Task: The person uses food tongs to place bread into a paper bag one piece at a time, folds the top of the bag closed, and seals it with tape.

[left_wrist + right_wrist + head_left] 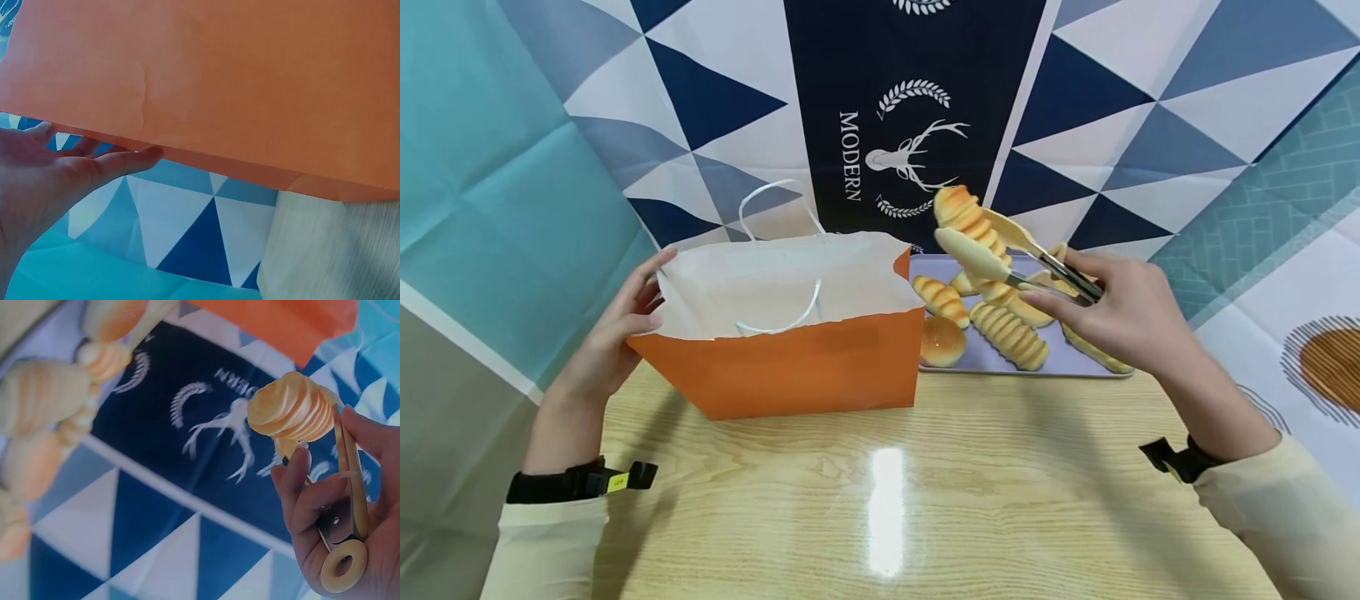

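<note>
An orange paper bag with a white inside and white cord handles stands with its mouth towards me. My left hand touches its left side, thumb near the front corner and fingers by the back rim; in the left wrist view the fingers reach fairly straight along the bag's edge. With my right hand I hold tongs with cream tips and metal arms. Pinched between the tips, a ridged bread roll hangs above a lilac tray. In the right wrist view the tongs' ring end lies at my palm.
Several breads lie on the tray, among them a round bun and a ridged loaf. The tray sits right of the bag on a wood-grain table. A patterned cloth hangs behind.
</note>
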The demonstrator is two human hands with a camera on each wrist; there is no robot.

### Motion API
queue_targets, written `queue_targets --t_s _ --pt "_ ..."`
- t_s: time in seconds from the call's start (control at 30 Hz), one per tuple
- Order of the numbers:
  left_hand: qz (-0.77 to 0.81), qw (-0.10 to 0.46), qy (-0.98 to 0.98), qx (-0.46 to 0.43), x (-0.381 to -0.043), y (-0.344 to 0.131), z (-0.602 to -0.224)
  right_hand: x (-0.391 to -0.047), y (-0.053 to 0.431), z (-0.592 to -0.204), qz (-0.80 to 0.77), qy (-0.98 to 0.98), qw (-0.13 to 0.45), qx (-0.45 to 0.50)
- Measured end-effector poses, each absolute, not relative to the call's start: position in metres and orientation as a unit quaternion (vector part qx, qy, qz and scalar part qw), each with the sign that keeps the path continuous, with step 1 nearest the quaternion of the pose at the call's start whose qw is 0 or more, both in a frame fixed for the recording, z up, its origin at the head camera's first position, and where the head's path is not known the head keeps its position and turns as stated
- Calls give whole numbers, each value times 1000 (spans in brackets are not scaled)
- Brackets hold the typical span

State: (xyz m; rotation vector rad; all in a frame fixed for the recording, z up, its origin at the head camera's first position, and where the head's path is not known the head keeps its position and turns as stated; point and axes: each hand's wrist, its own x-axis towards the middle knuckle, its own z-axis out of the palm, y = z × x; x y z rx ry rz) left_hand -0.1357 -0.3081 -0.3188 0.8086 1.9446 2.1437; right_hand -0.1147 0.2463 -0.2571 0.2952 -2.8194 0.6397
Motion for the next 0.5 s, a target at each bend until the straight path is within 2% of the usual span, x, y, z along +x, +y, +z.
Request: queue_targets --t_s 0.5 --pt "702 71 655 271 -133 -307 -316 -118 179 -219 215 -948 137 192"
